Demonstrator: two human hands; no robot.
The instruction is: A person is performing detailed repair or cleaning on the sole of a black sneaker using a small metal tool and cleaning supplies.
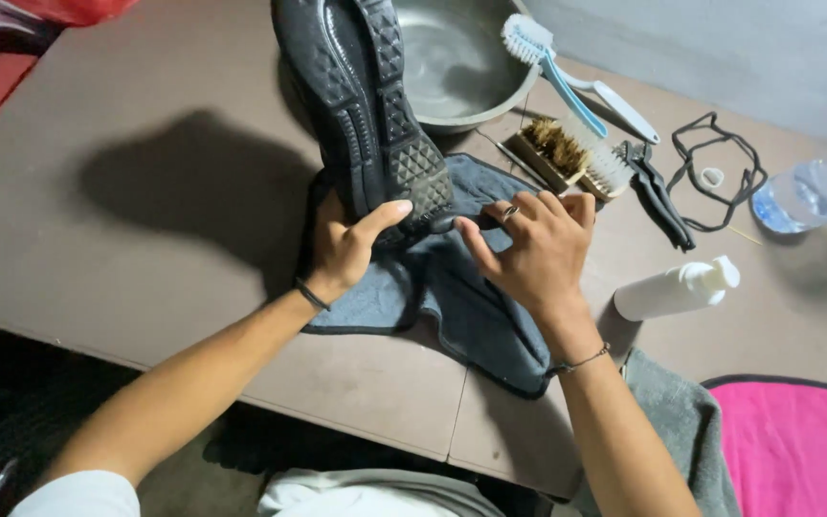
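Observation:
A black shoe (pixel 361 105) stands on its heel end with the patterned sole facing me, over a grey-blue cloth (pixel 461 297) spread on the brown table (pixel 145 191). My left hand (pixel 346 244) grips the lower end of the shoe, thumb across the sole. My right hand (pixel 528 249) is at the same end, its fingers curled on the shoe's edge just above the cloth. A ring shows on one finger, and both wrists wear thin bands.
A metal bowl (pixel 457 67) sits behind the shoe. To the right lie a blue-handled brush (pixel 557 67), a bristle brush (pixel 567 158), black laces (pixel 715 172), a white bottle (pixel 677 287), a clear plastic bottle (pixel 806 196). A pink cloth (pixel 801 450) is at lower right.

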